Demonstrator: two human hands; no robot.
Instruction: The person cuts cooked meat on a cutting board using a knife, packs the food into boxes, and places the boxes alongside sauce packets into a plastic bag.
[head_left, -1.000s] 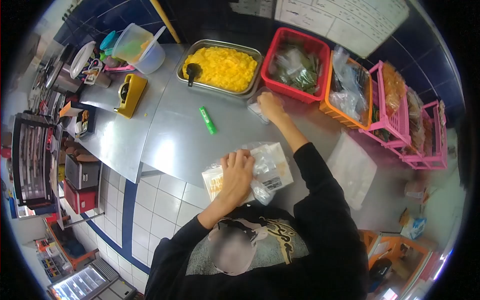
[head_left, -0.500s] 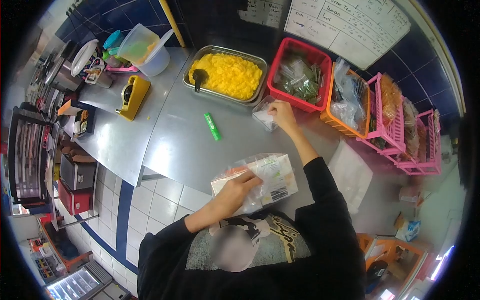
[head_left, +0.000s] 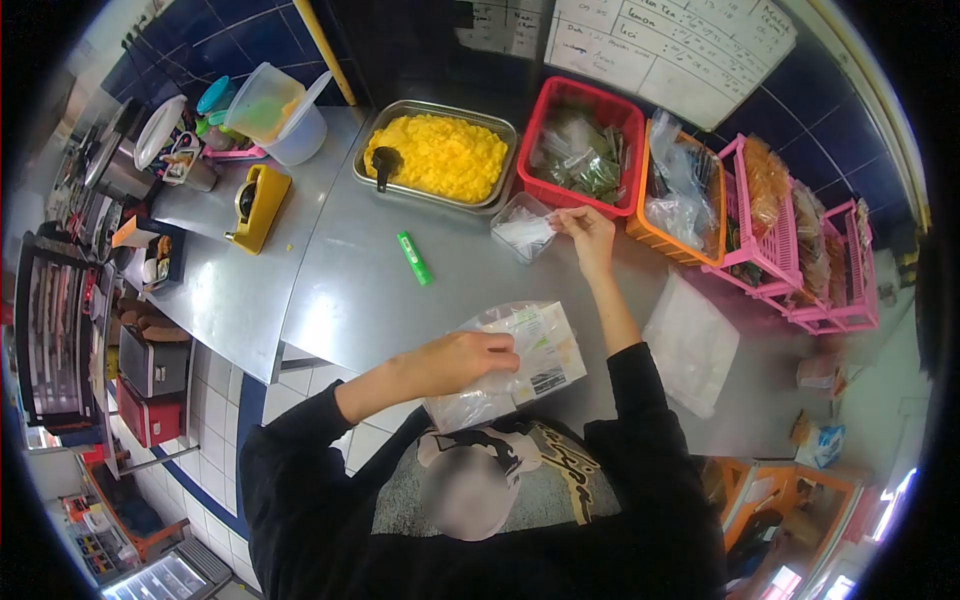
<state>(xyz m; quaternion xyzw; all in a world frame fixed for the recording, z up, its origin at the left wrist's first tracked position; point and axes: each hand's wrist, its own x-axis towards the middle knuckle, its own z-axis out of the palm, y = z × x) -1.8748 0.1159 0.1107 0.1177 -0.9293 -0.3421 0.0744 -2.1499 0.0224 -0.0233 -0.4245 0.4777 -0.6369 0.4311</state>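
My left hand [head_left: 478, 362] is closed on the gathered top of a clear plastic bag [head_left: 468, 405]. A white printed carton [head_left: 548, 350] lies beneath and beside the bag, at the table's near edge. Farther off, my right hand [head_left: 588, 235] pinches at the rim of a small clear container [head_left: 512, 240]. Thin white strips [head_left: 530, 232] lie in that container and reach up to my fingertips. How many strips are between the fingers cannot be made out. A green stick-shaped packet [head_left: 413, 258] rests on the metal table, left of the container.
At the back stand a metal tray [head_left: 507, 205] of yellow food with a black spoon [head_left: 383, 165], a red basket [head_left: 628, 205] and an orange basket [head_left: 712, 262]. Pink racks [head_left: 765, 265] and white plastic sheets [head_left: 690, 345] are right. A yellow tape dispenser [head_left: 262, 212] sits left.
My right hand has drawn back and right from inside the container to its rim, fingers pinched. My left hand has shifted slightly up over the bag. The view has also shifted a little.
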